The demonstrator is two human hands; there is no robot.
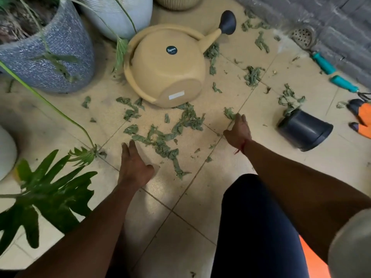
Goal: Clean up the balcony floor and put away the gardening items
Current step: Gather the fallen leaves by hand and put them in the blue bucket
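Nearest us, a bent knee in dark fabric: the person crouches low over the beige tiled floor. The left hand lies spread, fingers straight, at the near edge of the scattered dry green leaf scraps, gripping nothing. We judge it is set to rake them together. The right hand reaches farther, fingers extended, tips touching a lone scrap, with no pinch visible. Beyond the litter, the tan plastic watering can lies tipped on its side, base toward us. To the right, a dark plastic nursery pot lies tipped too. Far right, teal-handled tools and orange pruners rest beside the grey wall, not yet put away.
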